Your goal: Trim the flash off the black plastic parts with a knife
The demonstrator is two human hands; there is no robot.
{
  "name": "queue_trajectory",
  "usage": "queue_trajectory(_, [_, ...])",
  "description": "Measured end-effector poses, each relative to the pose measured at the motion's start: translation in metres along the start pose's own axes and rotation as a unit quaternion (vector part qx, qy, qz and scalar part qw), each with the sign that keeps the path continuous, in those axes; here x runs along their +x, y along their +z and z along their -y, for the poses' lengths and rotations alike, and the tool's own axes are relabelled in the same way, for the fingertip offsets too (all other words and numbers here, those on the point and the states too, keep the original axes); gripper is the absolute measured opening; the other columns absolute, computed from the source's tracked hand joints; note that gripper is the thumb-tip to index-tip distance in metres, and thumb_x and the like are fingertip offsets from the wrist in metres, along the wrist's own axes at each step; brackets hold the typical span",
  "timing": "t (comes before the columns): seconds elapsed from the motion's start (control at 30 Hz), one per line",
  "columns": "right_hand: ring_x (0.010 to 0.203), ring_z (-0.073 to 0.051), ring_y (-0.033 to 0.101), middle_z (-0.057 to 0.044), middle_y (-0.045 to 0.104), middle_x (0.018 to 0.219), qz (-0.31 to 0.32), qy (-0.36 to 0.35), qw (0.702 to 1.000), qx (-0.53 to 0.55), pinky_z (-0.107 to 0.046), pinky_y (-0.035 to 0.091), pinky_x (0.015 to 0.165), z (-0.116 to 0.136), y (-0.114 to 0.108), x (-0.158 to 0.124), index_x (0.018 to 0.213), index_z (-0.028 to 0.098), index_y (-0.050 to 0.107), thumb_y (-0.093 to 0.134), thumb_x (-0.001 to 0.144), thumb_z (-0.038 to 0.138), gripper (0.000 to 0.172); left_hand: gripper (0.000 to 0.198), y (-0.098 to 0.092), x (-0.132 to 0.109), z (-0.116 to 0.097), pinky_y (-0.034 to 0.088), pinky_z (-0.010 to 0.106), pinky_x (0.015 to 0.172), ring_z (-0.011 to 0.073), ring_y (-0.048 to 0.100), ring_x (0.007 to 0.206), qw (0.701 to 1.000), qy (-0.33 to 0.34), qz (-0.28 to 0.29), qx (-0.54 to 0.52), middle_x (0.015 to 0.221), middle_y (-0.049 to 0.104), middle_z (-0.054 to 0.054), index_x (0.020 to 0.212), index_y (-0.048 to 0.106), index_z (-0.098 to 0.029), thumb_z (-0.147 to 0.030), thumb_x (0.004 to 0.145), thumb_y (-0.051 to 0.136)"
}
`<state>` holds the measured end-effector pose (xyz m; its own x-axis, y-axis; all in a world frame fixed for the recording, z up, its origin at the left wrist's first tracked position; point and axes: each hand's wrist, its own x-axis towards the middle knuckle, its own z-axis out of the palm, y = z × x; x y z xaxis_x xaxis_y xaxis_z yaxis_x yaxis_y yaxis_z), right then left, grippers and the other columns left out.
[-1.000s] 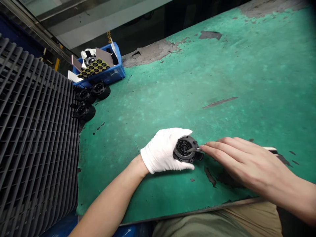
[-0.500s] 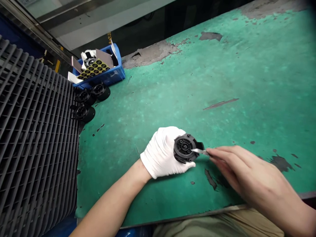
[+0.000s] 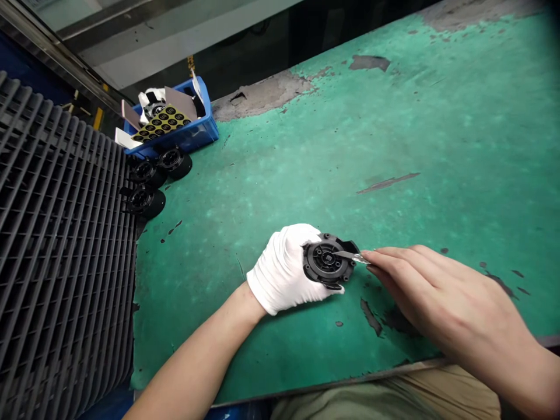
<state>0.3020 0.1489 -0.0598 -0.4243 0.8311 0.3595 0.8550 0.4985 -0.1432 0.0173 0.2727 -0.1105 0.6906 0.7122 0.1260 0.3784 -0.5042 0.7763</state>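
Note:
My left hand (image 3: 286, 268), in a white glove, is closed round a round black plastic part (image 3: 327, 261) and holds it tilted just above the green table (image 3: 332, 146). My bare right hand (image 3: 437, 297) pinches a thin metal tool, perhaps tweezers (image 3: 352, 256), whose tip rests on the face of the part near its middle. Both hands are close to the table's near edge.
A blue bin (image 3: 175, 125) with a yellow sheet of round black stickers (image 3: 161, 122) sits at the far left. Three similar round black parts (image 3: 151, 184) lie in front of it. A dark slatted grille (image 3: 61, 251) borders the table on the left.
My left hand has turned the black part a little, tilting its face. My right hand first drew the tool tip to the part's edge, then moved it back onto the face.

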Motion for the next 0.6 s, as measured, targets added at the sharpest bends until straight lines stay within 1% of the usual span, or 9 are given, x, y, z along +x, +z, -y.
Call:
queue_trajectory(0.07, [0.103, -0.035, 0.091, -0.015, 0.096, 0.14, -0.005, 0.001, 1.0, -0.001, -0.051, 0.07, 0.09, 0.0, 0.0013, 0.0008, 0.18, 0.022, 0.07, 0.059, 0.123, 0.004, 0.06, 0.08, -0.0001, 0.0, 0.0, 0.081, 0.06, 0.112, 0.0404, 0.091, 0.114, 1.0, -0.002, -0.002, -0.001, 0.121, 0.088, 0.012, 0.119, 0.085, -0.026, -0.07, 0.066, 0.126])
queue_trajectory(0.17, [0.103, -0.034, 0.092, -0.013, 0.096, 0.141, -0.013, 0.001, 1.0, -0.002, -0.051, 0.071, 0.091, -0.0003, 0.0034, -0.0011, 0.184, 0.023, 0.067, 0.061, 0.124, 0.006, 0.063, 0.082, -0.0011, 0.0002, -0.0006, 0.081, 0.06, 0.113, 0.041, 0.091, 0.115, 1.0, -0.011, -0.003, -0.001, 0.122, 0.089, 0.012, 0.119, 0.086, -0.026, -0.072, 0.065, 0.127])
queue_trajectory(0.27, [0.103, -0.034, 0.092, -0.012, 0.096, 0.142, -0.013, 0.01, 1.0, -0.001, -0.053, 0.072, 0.094, -0.0008, 0.0052, -0.0051, 0.186, 0.024, 0.065, 0.064, 0.123, 0.008, 0.065, 0.079, -0.0025, 0.0009, -0.0016, 0.081, 0.06, 0.112, 0.0411, 0.091, 0.115, 1.0, -0.006, 0.001, -0.009, 0.121, 0.089, 0.012, 0.118, 0.087, -0.027, -0.072, 0.067, 0.126])
queue_trajectory(0.37, [0.104, -0.033, 0.091, -0.013, 0.096, 0.143, -0.013, 0.013, 1.0, -0.007, -0.05, 0.073, 0.095, -0.0017, 0.0068, -0.0084, 0.178, 0.023, 0.072, 0.066, 0.123, 0.007, 0.058, 0.079, -0.0019, 0.0014, -0.0019, 0.081, 0.059, 0.111, 0.0403, 0.09, 0.114, 1.0, -0.008, 0.005, -0.003, 0.12, 0.088, 0.011, 0.119, 0.087, -0.027, -0.074, 0.068, 0.125])
queue_trajectory(0.43, [0.104, -0.032, 0.091, -0.013, 0.096, 0.141, -0.013, 0.008, 1.0, -0.017, -0.049, 0.073, 0.094, -0.0026, 0.0078, -0.0089, 0.174, 0.022, 0.073, 0.064, 0.124, 0.007, 0.053, 0.079, -0.0001, 0.0012, -0.0011, 0.081, 0.058, 0.111, 0.0399, 0.09, 0.114, 1.0, -0.009, 0.004, 0.002, 0.12, 0.087, 0.011, 0.119, 0.086, -0.027, -0.078, 0.07, 0.122])
queue_trajectory(0.53, [0.103, -0.033, 0.091, -0.014, 0.096, 0.14, -0.014, -0.005, 1.0, -0.02, -0.049, 0.073, 0.092, -0.0027, 0.0085, -0.0063, 0.179, 0.02, 0.069, 0.064, 0.122, 0.005, 0.059, 0.078, 0.0026, 0.0003, 0.001, 0.08, 0.058, 0.112, 0.0404, 0.089, 0.117, 1.0, -0.003, 0.003, 0.001, 0.121, 0.086, 0.012, 0.119, 0.085, -0.027, -0.081, 0.073, 0.12])
queue_trajectory(0.6, [0.103, -0.034, 0.092, -0.015, 0.096, 0.14, -0.019, -0.014, 1.0, -0.017, -0.05, 0.074, 0.093, -0.0016, 0.008, -0.0027, 0.18, 0.018, 0.068, 0.066, 0.12, 0.003, 0.062, 0.08, 0.0032, -0.0004, 0.0019, 0.08, 0.059, 0.113, 0.0407, 0.088, 0.118, 1.0, -0.001, 0.001, 0.006, 0.121, 0.085, 0.012, 0.12, 0.085, -0.027, -0.08, 0.072, 0.121])
